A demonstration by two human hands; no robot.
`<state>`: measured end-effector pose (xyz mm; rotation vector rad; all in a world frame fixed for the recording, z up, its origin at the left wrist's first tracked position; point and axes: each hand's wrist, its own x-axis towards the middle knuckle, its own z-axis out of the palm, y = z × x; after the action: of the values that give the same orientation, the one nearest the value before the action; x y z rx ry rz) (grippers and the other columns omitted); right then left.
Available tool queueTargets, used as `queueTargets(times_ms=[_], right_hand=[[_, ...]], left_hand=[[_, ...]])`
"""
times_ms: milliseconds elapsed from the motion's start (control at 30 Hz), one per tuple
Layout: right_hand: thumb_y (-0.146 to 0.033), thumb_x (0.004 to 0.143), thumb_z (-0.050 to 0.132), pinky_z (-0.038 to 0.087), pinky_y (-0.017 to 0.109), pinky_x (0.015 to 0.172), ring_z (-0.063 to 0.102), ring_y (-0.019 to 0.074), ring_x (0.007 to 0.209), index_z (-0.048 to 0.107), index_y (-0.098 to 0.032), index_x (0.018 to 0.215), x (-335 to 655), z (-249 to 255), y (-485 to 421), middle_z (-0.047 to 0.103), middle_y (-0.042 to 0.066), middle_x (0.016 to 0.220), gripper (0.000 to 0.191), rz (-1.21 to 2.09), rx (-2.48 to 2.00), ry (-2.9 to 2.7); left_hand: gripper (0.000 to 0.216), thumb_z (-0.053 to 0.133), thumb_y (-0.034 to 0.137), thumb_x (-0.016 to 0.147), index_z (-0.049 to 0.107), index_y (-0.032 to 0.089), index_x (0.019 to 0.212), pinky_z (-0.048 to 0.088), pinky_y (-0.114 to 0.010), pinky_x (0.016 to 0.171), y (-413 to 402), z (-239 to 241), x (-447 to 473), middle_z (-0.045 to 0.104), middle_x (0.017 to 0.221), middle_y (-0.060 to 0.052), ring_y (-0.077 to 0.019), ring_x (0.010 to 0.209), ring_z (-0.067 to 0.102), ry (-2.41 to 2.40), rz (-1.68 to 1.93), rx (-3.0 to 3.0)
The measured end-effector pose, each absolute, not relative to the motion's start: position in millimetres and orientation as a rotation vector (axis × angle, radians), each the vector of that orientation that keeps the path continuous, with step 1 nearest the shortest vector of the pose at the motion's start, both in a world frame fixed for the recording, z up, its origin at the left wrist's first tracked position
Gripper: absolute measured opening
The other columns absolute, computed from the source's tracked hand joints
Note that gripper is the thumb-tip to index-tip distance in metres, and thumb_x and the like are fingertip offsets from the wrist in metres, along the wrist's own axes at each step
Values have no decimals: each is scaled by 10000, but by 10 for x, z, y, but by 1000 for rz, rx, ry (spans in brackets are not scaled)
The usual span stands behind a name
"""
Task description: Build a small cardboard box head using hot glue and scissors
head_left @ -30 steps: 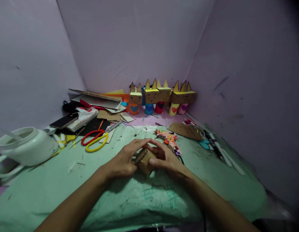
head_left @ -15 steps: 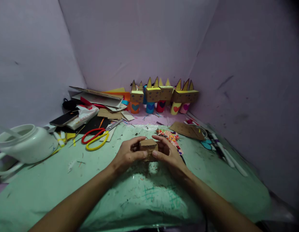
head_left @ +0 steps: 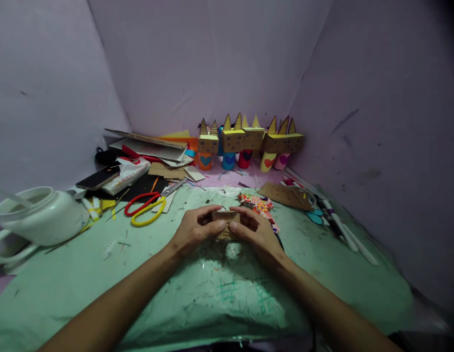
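Note:
Both hands hold a small brown cardboard box [head_left: 226, 226] just above a green mat [head_left: 175, 293]. My left hand [head_left: 193, 231] grips its left side, thumb on the front and fingers curled over the top. On the right side, my right hand [head_left: 258, 233] pinches the box the same way. The box sits level between them, its top edge facing me.
Several cardboard figures with pointed ears [head_left: 248, 144] stand along the back wall. Red and yellow scissors [head_left: 146, 208] lie left of the hands, with a pile of card and paper [head_left: 149, 156] and a phone [head_left: 97, 178] behind. A white jug [head_left: 36, 217] stands far left. Patterned paper [head_left: 259, 206], cardboard [head_left: 285, 195] and pens [head_left: 340, 227] lie right.
The hands have lifted the cardboard box a little and turned it from tilted to level. The view has shifted slightly downward.

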<state>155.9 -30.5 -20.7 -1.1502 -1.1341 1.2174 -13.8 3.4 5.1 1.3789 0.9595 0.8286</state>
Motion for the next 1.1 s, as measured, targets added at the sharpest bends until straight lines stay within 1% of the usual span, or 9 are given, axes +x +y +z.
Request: queueTargets(times_ms=[167,300,467,600,700,767,900,1000,1100], right_hand=[[-447,645,766,551,386,746,687,265,884,611,-183,1108,1583,-235,-292,723,90,949,555,1223,-1124,-1163],[-522,632,734,545,400,754,684,274,913,618,-190,1145,1749,-159,-272,678,135,1130,622,917,-1269,-1251],[-608,740,571,473,348,584,676,288,746,715,-182,860,2123,94,-246,731,135,820,465,222,-1975,-1475],[-643,684,590,338,294,468,658,290,632,680,-197,643,2211,107,-149,704,129,659,457,118,-2339,-1731],[-533,677,624,292,279,437,611,241,525,611,-200,542,2215,21,-67,648,87,533,359,222,-2316,-1674],[-454,659,645,286,272,413,550,200,441,579,-204,514,2238,-25,-47,573,38,437,297,514,-2188,-1477],[-380,613,664,385,272,401,488,143,407,559,-204,591,2247,-39,-115,523,-18,472,205,1041,-1670,-1057],[-377,598,687,446,273,437,511,138,463,591,-185,677,2157,-5,-210,547,-11,540,229,1124,-1370,-1047],[-434,647,685,380,261,376,470,140,423,654,-178,837,2054,-8,-298,562,-10,530,320,1078,-1280,-1228]], left_hand=[[629,780,326,584,624,111,1155,481,-388,848,58,13,-163,700,1048,-126,-298,978,632,836,862,1254],[510,783,298,596,663,117,1058,476,-395,862,82,-29,-180,709,1011,-118,-281,955,635,832,928,1197],[451,786,269,571,686,125,987,481,-358,807,106,-44,-194,715,926,-91,-249,891,636,874,994,1159],[420,769,256,580,683,122,969,480,-355,802,124,-45,-201,708,923,-84,-244,896,633,881,1025,1144],[405,767,242,573,688,123,952,478,-359,799,137,-44,-218,711,907,-83,-245,885,636,902,1049,1136],[406,769,239,562,690,121,942,478,-359,791,141,-32,-228,713,897,-84,-245,873,637,908,1061,1108],[398,769,242,549,694,121,920,470,-329,762,145,12,-225,709,864,-69,-222,832,632,895,1100,1043],[366,755,248,555,699,123,894,461,-301,732,151,32,-209,698,820,-51,-197,788,621,907,1125,1042],[320,759,261,546,689,118,823,438,-264,645,164,23,-197,666,733,-26,-159,692,587,955,1156,1050]])
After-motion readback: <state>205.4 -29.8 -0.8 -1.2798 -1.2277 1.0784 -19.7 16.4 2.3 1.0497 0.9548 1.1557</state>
